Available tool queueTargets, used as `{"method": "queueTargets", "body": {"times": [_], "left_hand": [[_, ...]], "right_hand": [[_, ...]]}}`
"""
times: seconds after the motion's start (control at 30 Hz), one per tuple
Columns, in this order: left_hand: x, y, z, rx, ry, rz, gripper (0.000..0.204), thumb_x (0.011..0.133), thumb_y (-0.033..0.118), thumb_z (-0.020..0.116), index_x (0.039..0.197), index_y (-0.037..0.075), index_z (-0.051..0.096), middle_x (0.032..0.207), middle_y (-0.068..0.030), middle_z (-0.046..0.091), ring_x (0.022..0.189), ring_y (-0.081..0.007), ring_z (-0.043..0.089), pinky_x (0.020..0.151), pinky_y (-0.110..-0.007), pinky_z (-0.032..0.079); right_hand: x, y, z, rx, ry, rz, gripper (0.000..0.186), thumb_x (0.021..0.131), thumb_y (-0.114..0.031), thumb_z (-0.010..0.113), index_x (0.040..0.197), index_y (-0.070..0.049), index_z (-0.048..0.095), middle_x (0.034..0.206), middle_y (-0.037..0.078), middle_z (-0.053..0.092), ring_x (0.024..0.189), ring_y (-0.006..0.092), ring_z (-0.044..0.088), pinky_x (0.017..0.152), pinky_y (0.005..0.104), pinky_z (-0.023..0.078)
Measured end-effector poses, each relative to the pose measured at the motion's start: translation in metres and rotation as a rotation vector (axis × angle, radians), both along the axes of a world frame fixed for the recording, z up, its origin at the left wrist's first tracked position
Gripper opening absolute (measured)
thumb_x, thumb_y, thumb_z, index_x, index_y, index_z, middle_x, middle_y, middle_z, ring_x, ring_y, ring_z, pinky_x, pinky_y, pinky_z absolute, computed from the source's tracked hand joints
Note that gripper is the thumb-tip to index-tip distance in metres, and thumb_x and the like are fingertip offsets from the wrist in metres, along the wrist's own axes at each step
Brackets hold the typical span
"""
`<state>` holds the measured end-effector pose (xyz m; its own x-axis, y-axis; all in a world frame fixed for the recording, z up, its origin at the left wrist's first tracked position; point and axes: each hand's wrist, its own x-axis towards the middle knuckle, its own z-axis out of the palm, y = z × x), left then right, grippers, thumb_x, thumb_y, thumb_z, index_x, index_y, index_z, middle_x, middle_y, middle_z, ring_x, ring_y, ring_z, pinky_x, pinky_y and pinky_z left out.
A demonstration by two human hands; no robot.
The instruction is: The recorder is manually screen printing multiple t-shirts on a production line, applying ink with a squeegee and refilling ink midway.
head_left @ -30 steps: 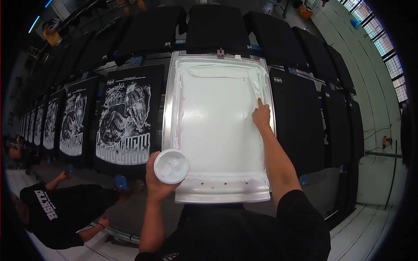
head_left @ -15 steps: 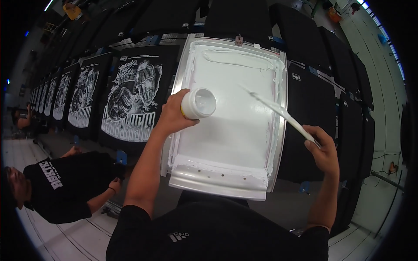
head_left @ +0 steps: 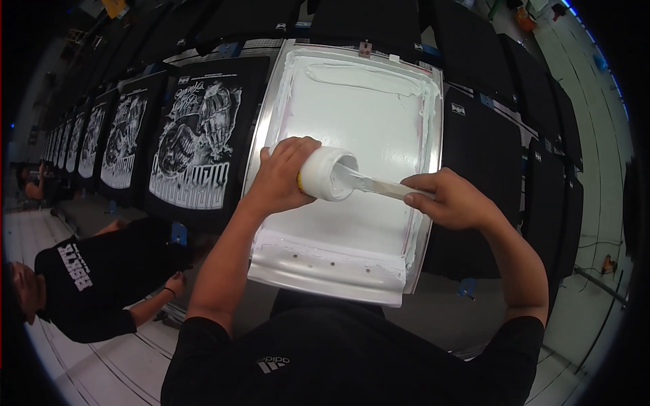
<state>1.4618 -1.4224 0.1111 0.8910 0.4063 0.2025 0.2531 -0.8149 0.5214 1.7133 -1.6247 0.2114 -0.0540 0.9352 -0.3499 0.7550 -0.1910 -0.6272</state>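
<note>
My left hand (head_left: 288,176) grips a white plastic jar (head_left: 318,177), tilted with its mouth toward the right. White ink lines the inside of the jar. In my right hand (head_left: 447,197) is a pale spatula (head_left: 393,189), its ink-coated blade reaching into the jar's mouth. Both hands are above a screen printing frame (head_left: 263,132) with a metal rim. Its mesh (head_left: 325,111) carries white ink, thick along the edges and in a ridge at the far end. A metal squeegee (head_left: 325,276) with ink along its edge lies across the near end.
Black shirts with white prints (head_left: 193,142) run in a row to the left. Plain black shirts (head_left: 474,183) lie on boards to the right and beyond the frame. A co-worker in a black shirt (head_left: 101,284) stands at the lower left. A metal clamp (head_left: 365,49) sits at the frame's far edge.
My right hand has swung left, bringing the spatula from over the frame's right side into the jar. My left hand has tipped the jar rightward and moved slightly right.
</note>
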Motion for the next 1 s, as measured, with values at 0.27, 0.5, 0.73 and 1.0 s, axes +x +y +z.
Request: {"method": "queueTargets", "body": {"times": [0.27, 0.5, 0.73, 1.0], "left_hand": [[-0.019, 0.010, -0.037, 0.116, -0.240, 0.230, 0.092, 0.053, 0.026, 0.092, 0.132, 0.012, 0.046, 0.129, -0.0086, 0.055, 0.124, -0.0321, 0.049, 0.095, -0.052, 0.038], [-0.015, 0.019, -0.051, -0.030, -0.455, 0.368, 0.097, 0.052, 0.011, 0.094, 0.134, 0.010, 0.042, 0.125, -0.0144, 0.052, 0.119, -0.0345, 0.052, 0.099, -0.044, 0.044], [-0.007, 0.015, -0.058, -0.225, -0.364, 0.519, 0.096, 0.055, 0.017, 0.094, 0.135, 0.010, 0.040, 0.126, -0.0158, 0.050, 0.119, -0.0355, 0.050, 0.098, -0.046, 0.046], [-0.013, 0.017, -0.066, -0.452, -0.304, 0.545, 0.101, 0.056, 0.020, 0.095, 0.140, 0.009, 0.039, 0.130, -0.0160, 0.049, 0.123, -0.0317, 0.053, 0.102, -0.042, 0.047]], "right_hand": [[0.009, -0.015, -0.034, -0.228, 0.707, -0.376, 0.036, 0.099, -0.026, 0.058, 0.117, 0.005, 0.065, 0.061, 0.001, 0.057, 0.044, 0.0034, 0.047, 0.041, 0.0190, 0.038], [0.012, -0.030, -0.030, -0.164, 0.793, -0.470, 0.039, 0.098, -0.027, 0.060, 0.118, 0.006, 0.064, 0.062, 0.002, 0.060, 0.043, 0.0027, 0.045, 0.042, 0.0182, 0.038], [0.033, -0.039, -0.025, -0.004, 0.821, -0.503, 0.038, 0.096, -0.027, 0.062, 0.117, 0.005, 0.064, 0.063, 0.003, 0.061, 0.044, 0.0039, 0.048, 0.042, 0.0181, 0.039], [0.097, 0.020, -0.051, 0.388, 0.217, -0.449, 0.035, 0.095, -0.021, 0.063, 0.123, 0.000, 0.065, 0.078, 0.004, 0.064, 0.061, 0.0066, 0.052, 0.056, 0.0216, 0.043]]}}
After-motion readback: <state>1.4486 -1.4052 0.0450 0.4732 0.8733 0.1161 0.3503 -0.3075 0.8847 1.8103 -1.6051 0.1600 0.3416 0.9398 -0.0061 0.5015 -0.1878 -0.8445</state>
